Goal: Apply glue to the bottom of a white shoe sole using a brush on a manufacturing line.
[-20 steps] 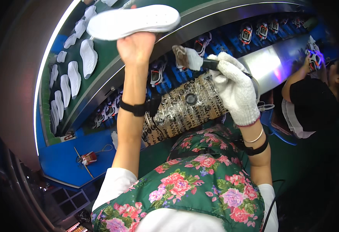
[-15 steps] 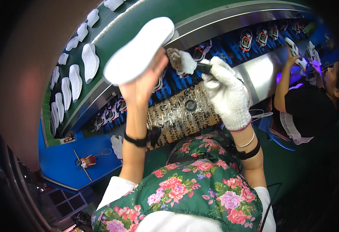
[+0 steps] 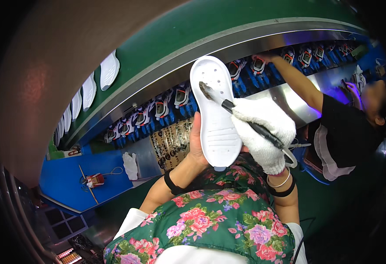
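A white shoe sole (image 3: 219, 125) stands nearly lengthwise before me, its hollow inner side facing up with small round marks at the far end. My bare left hand (image 3: 196, 145) is closed round its lower part from the left, with some fingers hidden behind it. In a white knit glove, my right hand (image 3: 267, 127) grips a brush (image 3: 228, 104) with a black handle, and a pale tube runs from the handle's rear end. The brush's brown bristles touch or hover just over the sole's far part; which one, I cannot tell.
A green conveyor belt (image 3: 166, 37) carries more white soles (image 3: 88, 91) at the left. Below its metal edge, several shoe uppers (image 3: 161, 108) sit on blue holders. A co-worker (image 3: 347, 119) at the right reaches toward them. A blue table (image 3: 69, 176) holds a white glove (image 3: 130, 165).
The sole has come nearer, from upper left to the middle, and turned to show its inner side. My right hand has brought the brush onto or over it. The co-worker's arm now reaches out to the uppers.
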Demonstrator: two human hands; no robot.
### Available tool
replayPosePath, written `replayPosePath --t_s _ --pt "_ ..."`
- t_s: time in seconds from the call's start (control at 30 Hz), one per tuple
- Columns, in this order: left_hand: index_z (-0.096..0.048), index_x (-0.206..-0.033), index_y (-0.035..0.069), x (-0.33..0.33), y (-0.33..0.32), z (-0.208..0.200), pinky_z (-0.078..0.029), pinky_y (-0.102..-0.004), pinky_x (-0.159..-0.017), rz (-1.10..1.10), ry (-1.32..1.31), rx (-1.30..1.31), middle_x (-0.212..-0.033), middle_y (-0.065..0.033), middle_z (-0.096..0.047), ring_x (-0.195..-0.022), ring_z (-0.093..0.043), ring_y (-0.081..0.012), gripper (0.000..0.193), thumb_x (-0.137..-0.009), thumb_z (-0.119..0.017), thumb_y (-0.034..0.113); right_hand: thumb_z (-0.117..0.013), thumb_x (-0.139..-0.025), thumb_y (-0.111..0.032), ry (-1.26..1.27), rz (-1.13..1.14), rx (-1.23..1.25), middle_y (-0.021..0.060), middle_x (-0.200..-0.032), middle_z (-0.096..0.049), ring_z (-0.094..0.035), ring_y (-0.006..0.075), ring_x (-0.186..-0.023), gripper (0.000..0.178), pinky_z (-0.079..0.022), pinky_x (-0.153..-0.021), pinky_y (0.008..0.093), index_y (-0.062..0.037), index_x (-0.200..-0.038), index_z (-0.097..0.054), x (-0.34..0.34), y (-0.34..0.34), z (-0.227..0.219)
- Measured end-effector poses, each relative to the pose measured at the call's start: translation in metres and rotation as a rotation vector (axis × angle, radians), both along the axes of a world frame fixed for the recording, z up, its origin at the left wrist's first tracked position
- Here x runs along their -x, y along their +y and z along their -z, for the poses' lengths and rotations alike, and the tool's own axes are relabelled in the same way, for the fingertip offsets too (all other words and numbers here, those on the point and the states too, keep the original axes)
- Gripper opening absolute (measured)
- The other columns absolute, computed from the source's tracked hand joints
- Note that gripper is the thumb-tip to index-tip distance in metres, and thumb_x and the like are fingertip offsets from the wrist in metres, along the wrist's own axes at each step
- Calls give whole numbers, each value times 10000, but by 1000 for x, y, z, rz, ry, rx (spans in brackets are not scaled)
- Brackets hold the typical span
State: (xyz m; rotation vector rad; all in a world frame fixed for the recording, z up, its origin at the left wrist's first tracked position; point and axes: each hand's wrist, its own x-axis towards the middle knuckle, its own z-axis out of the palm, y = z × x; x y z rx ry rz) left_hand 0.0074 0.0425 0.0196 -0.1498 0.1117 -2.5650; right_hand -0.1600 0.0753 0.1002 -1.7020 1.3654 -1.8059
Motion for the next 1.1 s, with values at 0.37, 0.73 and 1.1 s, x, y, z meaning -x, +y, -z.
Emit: replayPosePath --t_s 0.37,0.73,1.1 --pt "-325 -1530 71 -4 8 23 -366 -508 -1164 -36 -333 169 -1503 -166 -459 -1366 -478 -321 806 -952 -520 597 -762 -698 -57 481 -42 122 139 -1086 -731 -706 275 -905 377 -569 -800 387 -57 -1075 -756 -16 15 1" --pt "-247 -1570 117 13 -11 15 -406 -510 -1132 -107 -435 284 -1575 -173 -342 -1387 -438 -344 834 -960 -468 640 -757 -709 -1 306 -117 129 137 -1049 -732 -694 277 -855 297 -555 -774 373 -44 -1003 -741 -4 16 12" --pt "-258 -1564 155 20 -28 17 -483 -573 -1035 -201 -296 236 -1551 -104 -392 -1261 -533 -429 932 -896 -396 789 -747 -766 -23 168 -205 75 137 -1043 -736 -697 277 -888 216 -544 -786 366 -45 -981 -742 4 16 24"
